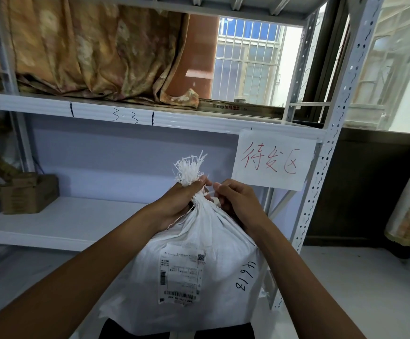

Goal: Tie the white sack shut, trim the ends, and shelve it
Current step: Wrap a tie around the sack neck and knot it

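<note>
While the left hand (183, 201) grips the white woven sack's (199, 265) gathered neck, the right hand (233, 199) pinches the thin white tie (210, 192), which needs cinching next.

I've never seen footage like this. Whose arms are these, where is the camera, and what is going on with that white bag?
There is no machine here: a person wears a wide-angle camera on the head, looking forward and down, so you see their own two arms reaching out. The left hand grips the bunched neck of a white sack, whose frayed top sticks up above the fist. The right hand pinches a thin white tie at that neck, apparently fastening it shut. The sack carries a shipping label with barcodes and handwritten numbers. Behind it stands a metal shelf rack holding a cardboard box, with a paper sign in red handwriting taped on.
</note>
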